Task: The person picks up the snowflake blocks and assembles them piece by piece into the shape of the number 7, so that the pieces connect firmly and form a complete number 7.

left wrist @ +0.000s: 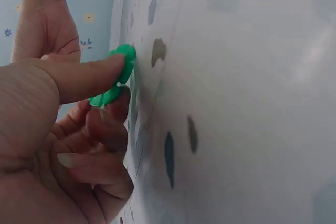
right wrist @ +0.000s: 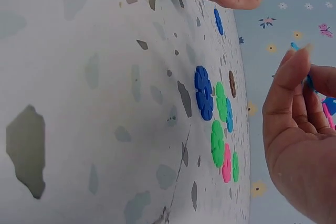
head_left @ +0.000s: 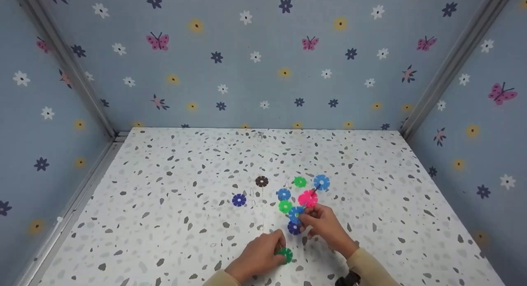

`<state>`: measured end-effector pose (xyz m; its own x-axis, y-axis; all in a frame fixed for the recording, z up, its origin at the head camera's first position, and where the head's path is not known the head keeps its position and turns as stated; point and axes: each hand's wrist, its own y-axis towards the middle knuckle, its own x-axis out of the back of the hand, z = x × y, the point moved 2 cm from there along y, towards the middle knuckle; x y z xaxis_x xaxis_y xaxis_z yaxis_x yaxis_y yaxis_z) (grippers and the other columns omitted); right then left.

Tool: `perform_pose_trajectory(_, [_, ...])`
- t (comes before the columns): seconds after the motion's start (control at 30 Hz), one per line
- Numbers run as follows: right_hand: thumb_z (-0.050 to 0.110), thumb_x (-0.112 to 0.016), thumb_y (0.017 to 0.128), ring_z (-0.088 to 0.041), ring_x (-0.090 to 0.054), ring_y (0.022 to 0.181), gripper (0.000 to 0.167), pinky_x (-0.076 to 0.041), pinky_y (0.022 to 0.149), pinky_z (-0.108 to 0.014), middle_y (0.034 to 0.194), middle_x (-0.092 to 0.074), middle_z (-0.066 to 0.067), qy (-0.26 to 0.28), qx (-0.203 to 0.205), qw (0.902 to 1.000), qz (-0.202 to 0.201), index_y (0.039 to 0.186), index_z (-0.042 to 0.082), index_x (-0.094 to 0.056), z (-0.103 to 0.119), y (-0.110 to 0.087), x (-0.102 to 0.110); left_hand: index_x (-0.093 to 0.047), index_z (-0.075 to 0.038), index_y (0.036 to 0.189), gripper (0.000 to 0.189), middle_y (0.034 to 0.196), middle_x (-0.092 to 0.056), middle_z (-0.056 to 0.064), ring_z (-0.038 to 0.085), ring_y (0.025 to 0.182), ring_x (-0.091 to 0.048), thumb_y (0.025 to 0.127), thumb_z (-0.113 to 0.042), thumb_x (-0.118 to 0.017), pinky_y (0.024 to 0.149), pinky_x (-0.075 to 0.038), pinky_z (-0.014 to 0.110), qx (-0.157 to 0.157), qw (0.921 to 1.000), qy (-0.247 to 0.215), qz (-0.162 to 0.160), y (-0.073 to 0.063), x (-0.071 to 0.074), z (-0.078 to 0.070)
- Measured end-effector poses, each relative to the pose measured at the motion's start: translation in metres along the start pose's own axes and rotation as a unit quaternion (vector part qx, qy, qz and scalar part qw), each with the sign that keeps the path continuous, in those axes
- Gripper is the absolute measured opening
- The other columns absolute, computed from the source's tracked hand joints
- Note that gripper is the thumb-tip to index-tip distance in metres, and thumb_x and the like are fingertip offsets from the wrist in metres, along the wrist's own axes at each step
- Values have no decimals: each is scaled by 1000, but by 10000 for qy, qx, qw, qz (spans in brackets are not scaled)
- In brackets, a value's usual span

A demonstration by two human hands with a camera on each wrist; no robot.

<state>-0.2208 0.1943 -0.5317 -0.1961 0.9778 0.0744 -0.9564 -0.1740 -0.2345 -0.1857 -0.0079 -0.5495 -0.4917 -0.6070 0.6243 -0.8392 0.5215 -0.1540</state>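
My left hand [head_left: 260,253] pinches a green notched snowflake disc [head_left: 287,255] between thumb and fingers, close over the tabletop. In the left wrist view the green disc [left wrist: 127,59] stands tilted at the thumb tip. My right hand [head_left: 327,224] pinches a light blue disc [head_left: 295,214], held up off the table in the right wrist view. Joined beyond it are a pink disc [head_left: 308,198] and another blue disc [head_left: 321,182], with a dark piece between these two. A dark blue disc [head_left: 294,228] lies just below the right fingertips in the head view.
Loose discs lie on the speckled white table [head_left: 173,220]: brown [head_left: 262,181], dark blue [head_left: 239,200], blue [head_left: 283,194] and green ones [head_left: 300,181]. The right wrist view also shows a pink disc [right wrist: 227,163] on the table. Flower-patterned walls [head_left: 263,71] enclose three sides.
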Motion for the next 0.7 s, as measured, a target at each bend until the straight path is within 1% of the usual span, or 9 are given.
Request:
perform_pose_trajectory(0.1, [12, -67, 93, -20, -63, 72, 17, -53, 54, -28, 82, -64, -11, 132, -54, 9999, 30, 97, 0, -56, 0, -2, 0, -56, -19, 92, 22, 79, -58, -12, 6, 67, -53, 85, -16, -76, 61, -45, 26, -165, 9974, -475, -523, 3, 5, -1])
perform_pose_trajectory(0.2, [13, -67, 93, -20, -63, 73, 16, -54, 55, -29, 82, -63, -10, 236, -111, 9996, 63, 97, 1, -56, -1, -2, 0, -56, -17, 92, 20, 82, -60, -10, 7, 69, -55, 86, -15, -75, 61, -47, 25, -288, 9893, -898, -1114, 6, 10, -3])
perform_pose_trajectory(0.27, [12, -66, 93, -20, -63, 73, 16, -54, 56, -30, 82, -63, -9, 305, -136, 9994, 93, 97, 1, -56, -2, -2, -1, -56, -16, 91, 20, 82, -60, -9, 7, 68, -56, 86, -13, -75, 60, -48, 25, -407, 9831, -1032, -1457, 7, 13, -5])
perform_pose_trajectory(0.37, [11, -67, 93, -20, -63, 73, 16, -54, 57, -30, 83, -63, -10, 402, -192, 9989, 116, 96, 1, -56, -3, -1, -1, -56, -15, 89, 18, 80, -60, -9, 6, 65, -55, 86, -9, -73, 58, -48, 24, -587, 9756, -968, -1884, 8, 15, -8])
perform_pose_trajectory(0.47, [12, -67, 92, -19, -63, 72, 16, -55, 57, -30, 83, -64, -10, 455, -235, 9986, 121, 95, 1, -56, -4, -1, -1, -57, -16, 88, 18, 79, -61, -10, 4, 64, -55, 86, -8, -73, 57, -48, 23, -715, 9698, -761, -2205, 9, 14, -9])
perform_pose_trajectory(0.6, [12, -68, 92, -18, -63, 71, 16, -55, 56, -30, 82, -65, -10, 500, -280, 9983, 130, 95, 1, -56, -5, -1, -1, -57, -16, 86, 18, 77, -60, -10, 4, 64, -54, 86, -7, -73, 57, -47, 22, -854, 9638, -476, -2480, 9, 11, -11])
perform_pose_trajectory(0.7, [12, -68, 92, -17, -62, 69, 16, -54, 55, -30, 81, -65, -9, 582, -254, 9978, 164, 94, 2, -56, -6, -1, -3, -57, -15, 86, 18, 75, -59, -10, 5, 64, -54, 86, -5, -73, 57, -47, 22, -1057, 9587, -309, -2624, 9, 10, -12])
